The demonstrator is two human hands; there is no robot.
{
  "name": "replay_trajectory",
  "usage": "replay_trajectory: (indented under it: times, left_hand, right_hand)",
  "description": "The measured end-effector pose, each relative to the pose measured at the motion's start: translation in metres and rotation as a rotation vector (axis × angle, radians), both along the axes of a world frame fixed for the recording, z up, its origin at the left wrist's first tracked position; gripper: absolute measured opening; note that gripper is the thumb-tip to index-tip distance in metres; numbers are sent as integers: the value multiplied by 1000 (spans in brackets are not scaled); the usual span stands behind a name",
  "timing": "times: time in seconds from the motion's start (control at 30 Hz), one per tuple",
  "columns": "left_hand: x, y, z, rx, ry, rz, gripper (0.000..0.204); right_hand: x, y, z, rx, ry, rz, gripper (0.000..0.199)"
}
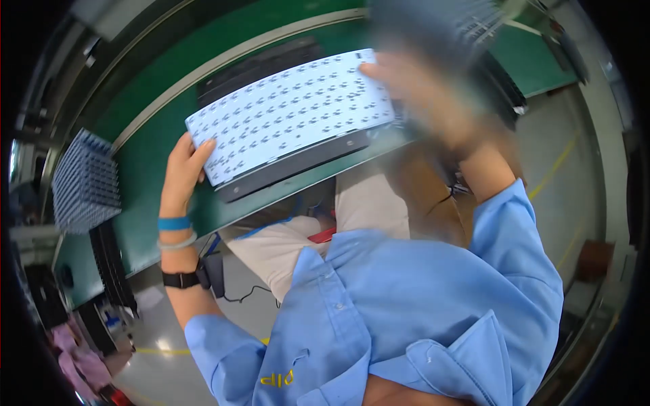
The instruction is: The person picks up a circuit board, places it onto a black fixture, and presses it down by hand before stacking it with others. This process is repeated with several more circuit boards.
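A white keyboard-shaped panel (291, 115), marked with rows of small dark cutouts or prints, lies tilted over a black fixture (298, 167) near the bench's front edge. My left hand (184, 166) grips its left end, thumb on top and the other fingers at or under the edge. At the panel's upper right corner is my right hand (430, 98), smeared by motion. One fingertip appears to touch the panel there; the rest of its fingers cannot be made out. Part of the fixture shows behind the panel as a black bar (261, 68).
The bench (145, 176) has a green top. A stack of grey-white ridged pieces (87, 183) stands at its left, with a black ridged strip (112, 267) nearby. A blurred grey stack (433, 27) is behind my right hand. Below the bench is a brown box (440, 196).
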State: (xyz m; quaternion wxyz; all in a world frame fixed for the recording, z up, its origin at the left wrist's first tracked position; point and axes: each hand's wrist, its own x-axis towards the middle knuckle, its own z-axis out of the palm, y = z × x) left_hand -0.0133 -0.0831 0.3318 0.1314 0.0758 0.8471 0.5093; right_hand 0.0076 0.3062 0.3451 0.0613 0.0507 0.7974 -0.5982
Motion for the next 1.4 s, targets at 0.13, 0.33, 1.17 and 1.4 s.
replay_trajectory:
  times: [0.13,0.33,1.17,1.4]
  left_hand:
    - [1,-5,0,75,-28,0,24]
    - [20,-8,2,195,85,110,24]
    - [-8,-59,-1,100,-137,110,18]
    - [23,-60,1,568,177,344,17]
  right_hand:
    - [-6,6,-24,-235,-31,-26,31]
    - [10,17,-19,-287,92,68,27]
    - [-28,-32,-19,-38,-82,195,29]
    - [-28,-29,-40,-10,218,161,36]
